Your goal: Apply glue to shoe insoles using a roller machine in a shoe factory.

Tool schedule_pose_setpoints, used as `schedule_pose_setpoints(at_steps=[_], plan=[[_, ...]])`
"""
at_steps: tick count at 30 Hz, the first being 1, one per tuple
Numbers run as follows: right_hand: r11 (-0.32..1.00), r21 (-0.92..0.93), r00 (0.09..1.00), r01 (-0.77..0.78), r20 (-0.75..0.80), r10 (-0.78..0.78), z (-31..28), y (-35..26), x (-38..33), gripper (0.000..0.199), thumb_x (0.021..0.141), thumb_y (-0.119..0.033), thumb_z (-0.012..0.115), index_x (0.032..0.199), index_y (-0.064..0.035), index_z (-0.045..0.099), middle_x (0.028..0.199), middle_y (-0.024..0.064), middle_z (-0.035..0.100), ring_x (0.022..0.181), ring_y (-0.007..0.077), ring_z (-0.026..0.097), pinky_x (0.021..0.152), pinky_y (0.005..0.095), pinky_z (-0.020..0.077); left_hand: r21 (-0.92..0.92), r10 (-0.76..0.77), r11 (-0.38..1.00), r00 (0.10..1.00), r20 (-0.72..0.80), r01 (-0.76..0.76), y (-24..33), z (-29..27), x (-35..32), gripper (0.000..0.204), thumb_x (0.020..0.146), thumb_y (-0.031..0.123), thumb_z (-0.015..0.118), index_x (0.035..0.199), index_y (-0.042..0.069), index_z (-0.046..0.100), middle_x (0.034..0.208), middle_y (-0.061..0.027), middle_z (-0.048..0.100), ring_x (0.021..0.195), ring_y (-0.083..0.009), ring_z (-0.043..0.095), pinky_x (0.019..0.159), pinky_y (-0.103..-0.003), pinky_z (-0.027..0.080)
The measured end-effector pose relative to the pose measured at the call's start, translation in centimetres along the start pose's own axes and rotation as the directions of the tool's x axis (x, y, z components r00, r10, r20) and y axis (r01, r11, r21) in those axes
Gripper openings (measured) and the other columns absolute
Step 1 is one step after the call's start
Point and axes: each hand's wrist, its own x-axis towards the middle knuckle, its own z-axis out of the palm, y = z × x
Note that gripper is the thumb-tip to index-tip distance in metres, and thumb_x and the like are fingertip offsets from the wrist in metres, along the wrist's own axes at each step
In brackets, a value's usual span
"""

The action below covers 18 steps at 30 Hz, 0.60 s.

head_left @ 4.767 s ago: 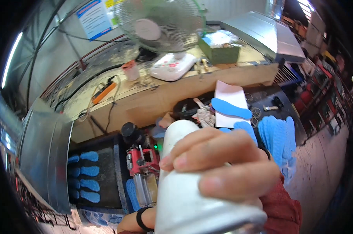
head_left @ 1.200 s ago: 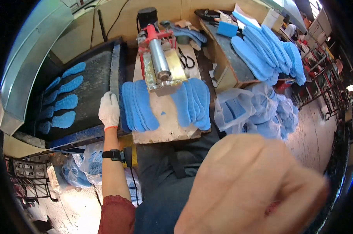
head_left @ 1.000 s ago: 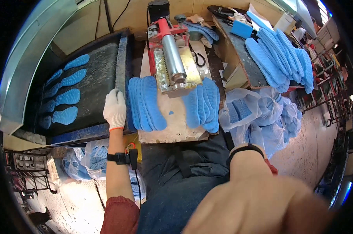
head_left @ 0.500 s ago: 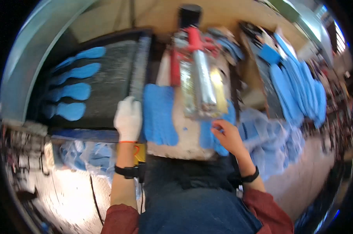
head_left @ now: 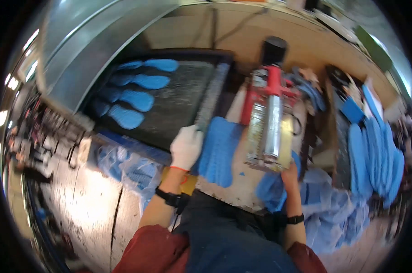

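My left hand (head_left: 187,148), in a white glove with an orange cuff, is at the right rim of a black conveyor bed (head_left: 174,111). Its fingers look curled in, and what they hold, if anything, is hidden. My bare right hand (head_left: 289,175) is closed on a blue insole (head_left: 272,189) at the worktable's right front; its fingertips are partly hidden. Just beyond that hand stands a red and silver press-like device (head_left: 273,127) with a black top. Ridged blue insoles (head_left: 218,152) lie on the pale worktable (head_left: 224,193) between my hands.
Several blue insoles (head_left: 144,100) lie in a row on the conveyor bed, under a metal hood (head_left: 106,41). More blue insoles (head_left: 374,154) are stacked at the right. Clear bags of blue pieces (head_left: 335,209) sit low at the right, and another bag (head_left: 131,168) at the left.
The view has swung left, so the scene sits farther right in the picture. My right hand has gone from loosely curled over the blue insole to gripping it. My left hand stays at the conveyor rim.
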Motion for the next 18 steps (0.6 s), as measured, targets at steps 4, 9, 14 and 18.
schedule_pose_setpoints(at_steps=[4,9,14,18], plan=[[0.836,0.548,0.963,0.015,-0.232,0.135,-1.8,-3.5,-2.5,0.048,0.086,-0.011,0.058,0.130,0.0010,0.045,0.112,0.0130,0.058,0.101,0.0169,0.054,0.090,0.0312,0.0414,-0.033,-0.048,0.998,0.998,0.027,0.049,-0.2,-0.3,0.4,0.024,0.089,0.020,0.053,0.106,0.005,0.061,0.098,-0.0173,0.061,0.090,-0.0339,0.060,0.079,-0.040,0.047],[0.983,0.053,0.866,0.173,-0.483,-0.127,-7.2,-6.6,-2.9,0.046,0.087,-0.004,0.054,0.133,-0.0016,0.046,0.115,0.0148,0.056,0.102,0.0227,0.055,0.091,0.0333,0.0414,-0.442,-0.204,0.878,0.979,0.001,0.183,2.5,-0.6,-0.3,0.027,0.093,0.010,0.048,0.116,-0.002,0.057,0.102,-0.0160,0.062,0.095,-0.0252,0.061,0.085,-0.033,0.046],[0.720,-0.535,0.690,0.442,-0.310,-0.654,-8.3,-12.0,-2.1,0.052,0.079,0.013,0.049,0.123,-0.0118,0.059,0.108,0.0163,0.055,0.101,0.0334,0.054,0.089,0.0352,0.0417,-0.711,-0.120,0.678,0.982,0.144,0.187,7.2,-3.8,-1.1,0.040,0.099,0.015,0.037,0.135,0.000,0.042,0.127,-0.0178,0.052,0.117,-0.0244,0.051,0.100,-0.035,0.039],[0.580,-0.721,0.701,0.380,-0.185,-0.689,-6.9,-14.3,-1.5,0.052,0.076,0.012,0.054,0.120,-0.0128,0.061,0.110,0.0131,0.055,0.101,0.0314,0.053,0.087,0.0375,0.0438,-0.927,0.041,0.362,0.992,0.123,0.100,12.0,-4.9,1.1,0.059,0.100,0.033,0.034,0.145,-0.004,0.022,0.147,-0.0214,0.030,0.137,-0.0309,0.031,0.111,-0.040,0.026]])
